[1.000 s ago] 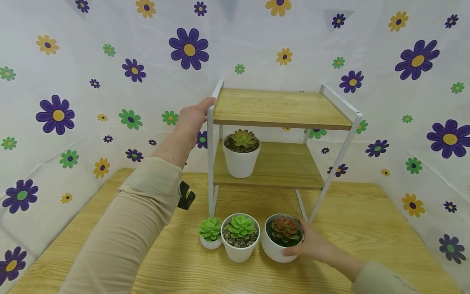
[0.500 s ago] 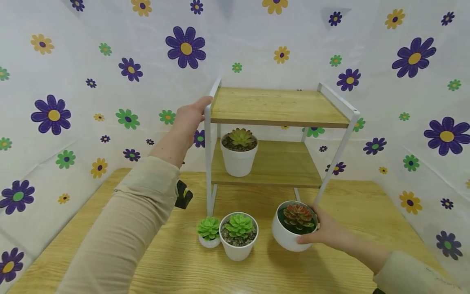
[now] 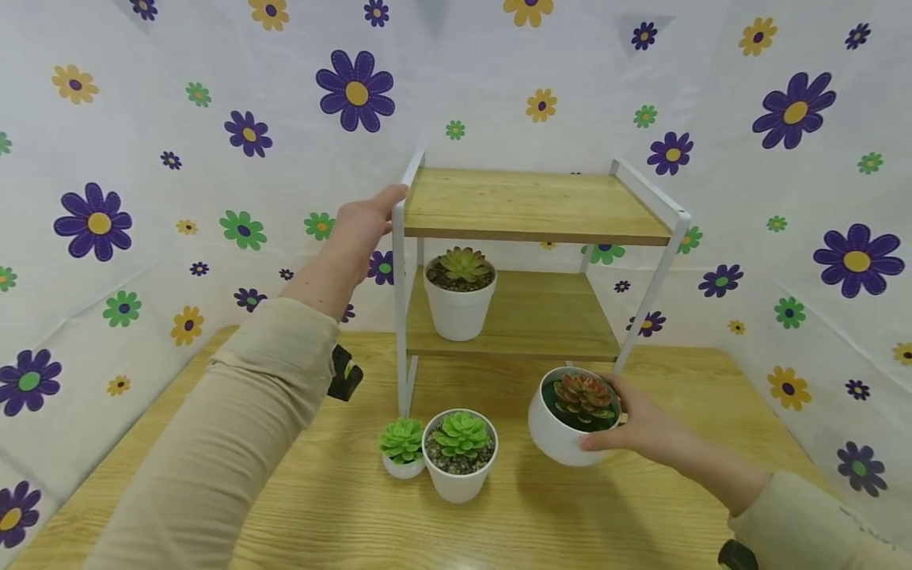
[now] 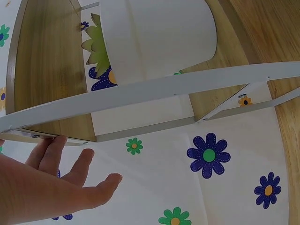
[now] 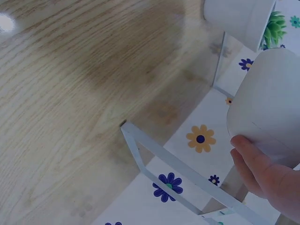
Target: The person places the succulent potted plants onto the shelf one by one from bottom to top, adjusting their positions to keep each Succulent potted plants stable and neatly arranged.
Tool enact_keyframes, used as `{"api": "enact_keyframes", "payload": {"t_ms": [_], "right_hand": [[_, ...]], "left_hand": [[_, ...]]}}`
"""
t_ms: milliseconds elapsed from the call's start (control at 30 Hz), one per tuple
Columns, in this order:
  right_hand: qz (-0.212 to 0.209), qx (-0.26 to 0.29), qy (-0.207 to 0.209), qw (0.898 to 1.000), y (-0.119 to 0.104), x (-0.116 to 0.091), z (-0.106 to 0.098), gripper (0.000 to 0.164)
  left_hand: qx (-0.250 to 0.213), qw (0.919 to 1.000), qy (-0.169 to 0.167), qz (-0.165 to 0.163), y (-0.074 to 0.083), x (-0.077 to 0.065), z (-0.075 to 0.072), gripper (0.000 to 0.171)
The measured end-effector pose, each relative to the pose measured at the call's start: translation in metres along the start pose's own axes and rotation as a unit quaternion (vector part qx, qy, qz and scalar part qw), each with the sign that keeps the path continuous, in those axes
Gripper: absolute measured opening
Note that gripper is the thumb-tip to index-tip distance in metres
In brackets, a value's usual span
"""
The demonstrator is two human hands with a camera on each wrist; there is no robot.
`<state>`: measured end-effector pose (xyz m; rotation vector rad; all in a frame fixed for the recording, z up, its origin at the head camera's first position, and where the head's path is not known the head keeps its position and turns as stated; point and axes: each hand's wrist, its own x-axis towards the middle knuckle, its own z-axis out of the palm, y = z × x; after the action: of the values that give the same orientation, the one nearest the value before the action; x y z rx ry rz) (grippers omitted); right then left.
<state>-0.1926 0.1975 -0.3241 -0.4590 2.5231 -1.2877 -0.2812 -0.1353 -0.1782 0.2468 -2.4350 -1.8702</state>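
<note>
My right hand [image 3: 644, 423] grips a rounded white pot by its side, with a red-green succulent [image 3: 584, 393] in it. This pot [image 3: 556, 435] hangs tilted above the table, before the shelf's right leg; its wall fills the right of the right wrist view. My left hand [image 3: 359, 233] rests on the top left corner of the two-tier shelf [image 3: 537, 204]; in the left wrist view, fingers [image 4: 77, 171] touch its side rail or hang loosely beside it. A white pot [image 3: 459, 315] with a yellow-green succulent stands on the lower board's left part.
On the wooden table [image 3: 342, 514], before the shelf's left leg, stand a small potted green succulent [image 3: 402, 443] and a larger white pot [image 3: 459, 484] with a green succulent and gravel. A flower-printed sheet [image 3: 285, 71] encloses the back and sides.
My right hand has lifted the pot with the red-green succulent off the table, moving it rightward and tilting it. The left hand stays at the shelf's corner; the whole view shifts slightly.
</note>
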Motion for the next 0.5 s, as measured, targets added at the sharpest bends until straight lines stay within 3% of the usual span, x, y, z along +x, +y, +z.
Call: {"api": "enact_keyframes", "payload": {"t_ms": [200,500], "right_hand": [[-0.012,-0.003,-0.005,1.000,-0.006,0.000,-0.007,0.097],[0.010,-0.033,0.005,0.999,-0.028,-0.002,-0.025,0.102]], "left_hand": [[0.004,1.0000,-0.002,-0.005,-0.001,0.000,-0.001,0.071],[0.003,1.0000,-0.004,0.001,-0.002,0.001,-0.001,0.069]]}}
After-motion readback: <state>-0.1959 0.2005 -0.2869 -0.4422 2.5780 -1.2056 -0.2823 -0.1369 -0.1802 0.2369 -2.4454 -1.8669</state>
